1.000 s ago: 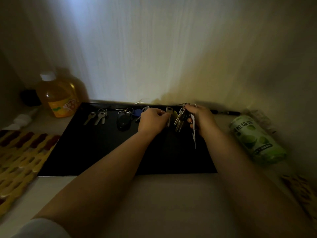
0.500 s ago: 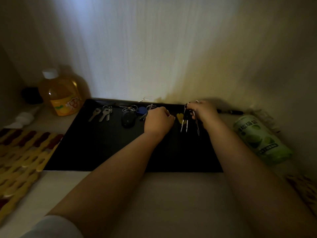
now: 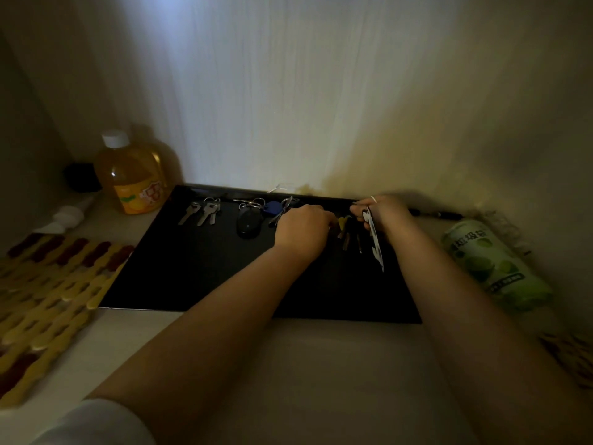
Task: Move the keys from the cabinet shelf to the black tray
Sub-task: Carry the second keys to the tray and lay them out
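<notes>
black tray — four key sets | left hand curled, grip unclear | right hand pinching key bunch

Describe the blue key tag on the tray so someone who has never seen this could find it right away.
Start at the black tray lying flat against the back wall, and look along its far edge where the keys are lined up. The blue key tag sits just right of the black oval fob and just left of the left hand. It is the only blue item there; its neighbours are silver or black.
</notes>
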